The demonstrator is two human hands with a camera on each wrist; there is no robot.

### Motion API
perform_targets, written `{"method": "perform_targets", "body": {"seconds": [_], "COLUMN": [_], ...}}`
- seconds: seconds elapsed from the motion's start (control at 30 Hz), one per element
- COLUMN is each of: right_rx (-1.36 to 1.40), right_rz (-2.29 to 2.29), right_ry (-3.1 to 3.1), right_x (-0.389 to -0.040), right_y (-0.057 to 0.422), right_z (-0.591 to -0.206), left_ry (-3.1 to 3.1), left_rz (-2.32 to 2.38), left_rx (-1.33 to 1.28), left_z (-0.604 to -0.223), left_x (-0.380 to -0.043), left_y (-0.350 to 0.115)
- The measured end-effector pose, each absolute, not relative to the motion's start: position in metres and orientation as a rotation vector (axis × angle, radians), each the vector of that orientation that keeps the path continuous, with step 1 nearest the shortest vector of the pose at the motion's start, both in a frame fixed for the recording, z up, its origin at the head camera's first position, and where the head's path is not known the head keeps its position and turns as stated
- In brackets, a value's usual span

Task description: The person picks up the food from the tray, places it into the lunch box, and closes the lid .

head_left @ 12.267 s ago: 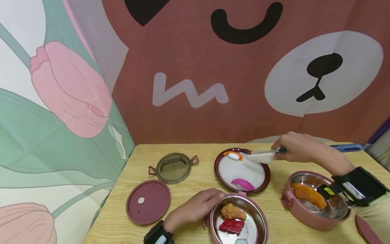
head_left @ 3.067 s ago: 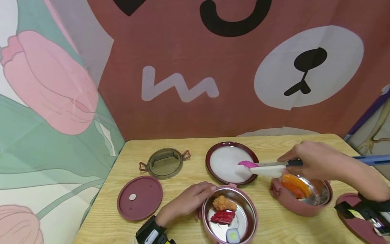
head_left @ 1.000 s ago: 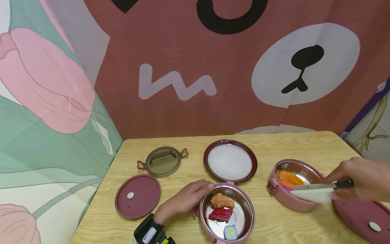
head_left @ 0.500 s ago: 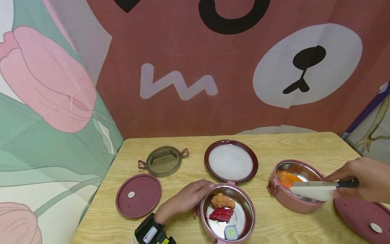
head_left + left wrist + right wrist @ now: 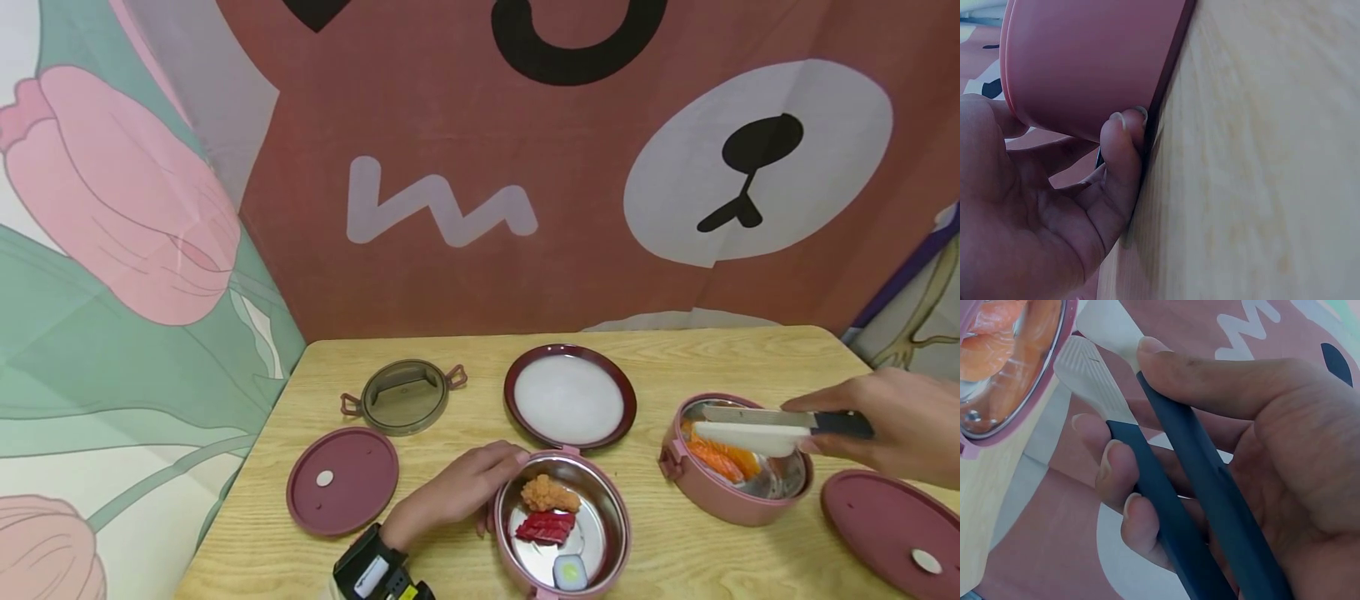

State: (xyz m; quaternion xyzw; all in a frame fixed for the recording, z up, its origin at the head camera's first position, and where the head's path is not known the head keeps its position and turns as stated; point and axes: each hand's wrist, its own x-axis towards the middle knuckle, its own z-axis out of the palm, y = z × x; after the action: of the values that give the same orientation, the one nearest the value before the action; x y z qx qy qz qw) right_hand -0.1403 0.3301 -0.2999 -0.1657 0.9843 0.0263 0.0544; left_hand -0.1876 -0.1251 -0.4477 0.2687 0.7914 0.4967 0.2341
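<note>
My left hand holds the near pink lunch box, fingertips curled against its wall by the table in the left wrist view. Inside lie a fried chicken piece, a ridged red piece and a sushi roll. My right hand grips food tongs with white ends and dark blue handles. The tongs' arms are spread, nothing between them, above the right pink lunch box. Orange salmon pieces show in that box; the tongs cover part of it.
A dark-rimmed white plate sits behind the near box. To the left are a glassy lid with two handles and a round maroon lid. Another maroon lid lies far right. A printed cloth hangs behind the table.
The orange-and-white piece, then the pink slice, left the plate; the tongs carried the slice to the right box. They have since lifted above its contents. The left hand stays on the near box.
</note>
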Motion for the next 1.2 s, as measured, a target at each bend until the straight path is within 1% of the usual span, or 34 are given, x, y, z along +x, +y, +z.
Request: {"method": "perform_targets", "body": {"seconds": [0.3,0.5,0.63,0.97,1.2], "right_rx": [-0.547,-0.677,-0.735,-0.815,-0.851], "right_rz": [0.093,0.056,0.012,-0.323,-0.308], "right_ry": [3.027,3.049,3.014,2.844,2.847], "right_x": [-0.15,-0.161,-0.172,-0.205,-0.226], "right_y": [0.307,0.288,0.275,0.254,0.243], "right_z": [-0.296,-0.291,-0.291,-0.3,-0.313], "left_ry": [2.175,2.178,2.166,2.154,2.151], "left_rz": [1.365,1.369,1.378,1.401,1.401], "left_rx": [0.735,0.739,0.745,0.766,0.756], "left_z": [-0.448,-0.448,-0.448,-0.448,-0.449], "left_x": [-0.188,-0.189,-0.19,-0.189,-0.189], "left_y": [-0.127,-0.128,-0.128,-0.125,-0.124]}}
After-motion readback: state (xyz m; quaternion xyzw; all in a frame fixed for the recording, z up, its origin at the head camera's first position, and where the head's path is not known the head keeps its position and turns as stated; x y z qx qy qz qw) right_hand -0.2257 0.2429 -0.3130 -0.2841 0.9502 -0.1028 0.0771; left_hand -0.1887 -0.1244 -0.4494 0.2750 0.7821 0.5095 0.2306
